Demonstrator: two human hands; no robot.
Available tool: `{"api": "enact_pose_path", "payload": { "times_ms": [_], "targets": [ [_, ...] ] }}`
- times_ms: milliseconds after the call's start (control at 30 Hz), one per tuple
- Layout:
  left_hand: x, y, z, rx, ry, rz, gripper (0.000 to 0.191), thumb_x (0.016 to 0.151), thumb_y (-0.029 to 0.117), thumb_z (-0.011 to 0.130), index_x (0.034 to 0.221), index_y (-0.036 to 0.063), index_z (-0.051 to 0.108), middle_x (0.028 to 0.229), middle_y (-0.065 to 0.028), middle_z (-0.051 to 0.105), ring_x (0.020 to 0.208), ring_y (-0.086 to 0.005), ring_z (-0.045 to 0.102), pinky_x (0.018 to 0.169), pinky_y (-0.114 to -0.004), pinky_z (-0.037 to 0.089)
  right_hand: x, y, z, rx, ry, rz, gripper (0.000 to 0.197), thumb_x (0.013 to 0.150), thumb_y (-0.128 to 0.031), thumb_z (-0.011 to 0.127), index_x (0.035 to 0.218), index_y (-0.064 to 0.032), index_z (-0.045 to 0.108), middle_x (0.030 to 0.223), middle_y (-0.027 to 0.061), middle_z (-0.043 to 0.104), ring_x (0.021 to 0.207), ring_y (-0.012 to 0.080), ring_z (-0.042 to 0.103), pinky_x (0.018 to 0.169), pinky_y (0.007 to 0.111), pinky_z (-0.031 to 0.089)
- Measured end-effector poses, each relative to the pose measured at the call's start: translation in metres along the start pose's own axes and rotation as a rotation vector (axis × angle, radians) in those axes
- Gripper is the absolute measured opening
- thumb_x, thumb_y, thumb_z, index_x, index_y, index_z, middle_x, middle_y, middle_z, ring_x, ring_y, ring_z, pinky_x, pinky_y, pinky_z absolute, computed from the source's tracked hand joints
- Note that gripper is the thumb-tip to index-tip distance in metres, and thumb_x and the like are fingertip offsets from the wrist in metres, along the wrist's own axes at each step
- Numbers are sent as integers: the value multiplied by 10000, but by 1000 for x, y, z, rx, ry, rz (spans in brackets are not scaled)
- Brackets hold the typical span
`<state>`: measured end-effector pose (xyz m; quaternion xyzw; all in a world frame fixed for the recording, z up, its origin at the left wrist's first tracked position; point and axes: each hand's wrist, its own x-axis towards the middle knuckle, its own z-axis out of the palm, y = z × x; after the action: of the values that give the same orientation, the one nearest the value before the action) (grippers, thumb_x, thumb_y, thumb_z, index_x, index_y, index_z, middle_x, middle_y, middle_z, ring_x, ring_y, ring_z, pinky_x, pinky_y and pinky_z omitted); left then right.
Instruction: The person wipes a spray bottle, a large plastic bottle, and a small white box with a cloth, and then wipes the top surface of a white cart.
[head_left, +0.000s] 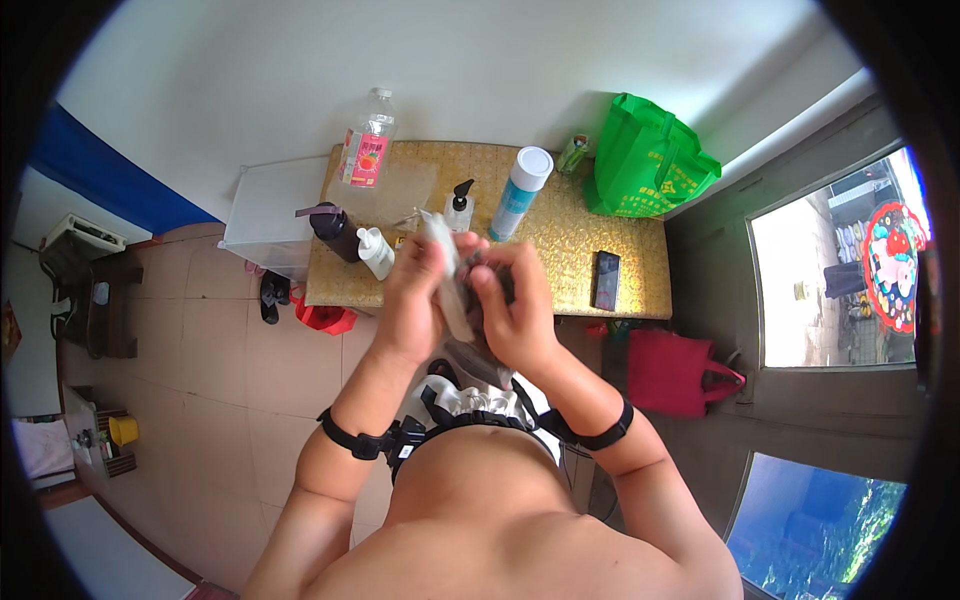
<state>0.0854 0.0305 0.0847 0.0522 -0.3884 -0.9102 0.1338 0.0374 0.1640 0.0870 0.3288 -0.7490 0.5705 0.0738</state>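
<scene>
My left hand grips a flat, pale, see-through packet or strip, tilted upright between my hands; its exact kind is unclear. My right hand pinches a dark, crumpled thing, perhaps in thin plastic, that hangs down below the fingers and touches the pale packet. Both hands are raised before my body at the near edge of a table with a gold patterned cover. Just behind them stand a pump bottle, a white and blue spray can and a small white bottle.
On the table are a clear plastic bottle, a dark bottle, a smartphone, a small green can and a green bag. A red bag hangs low at the right. A translucent bin adjoins the table's left side.
</scene>
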Motion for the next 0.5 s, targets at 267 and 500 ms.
{"api": "enact_pose_path", "payload": {
  "times_ms": [267,500],
  "targets": [
    [10,16,-26,-13,307,77,403,1035,398,506,1217,38,489,1058,-120,658,1019,-264,674,799,-376,572,-33,-4,21,33,-226,-109,220,879,-66,699,1053,-45,566,951,157,558,716,355,604,618,420,508],
    [9,25,-35,259,245,12,551,937,408,703,1275,-3,558,954,-47,622,742,-138,631,674,-266,501,14,-23,7,36,-23,-179,228,870,-14,699,1059,-19,571,941,152,570,773,317,614,655,377,507]
  ]
}}
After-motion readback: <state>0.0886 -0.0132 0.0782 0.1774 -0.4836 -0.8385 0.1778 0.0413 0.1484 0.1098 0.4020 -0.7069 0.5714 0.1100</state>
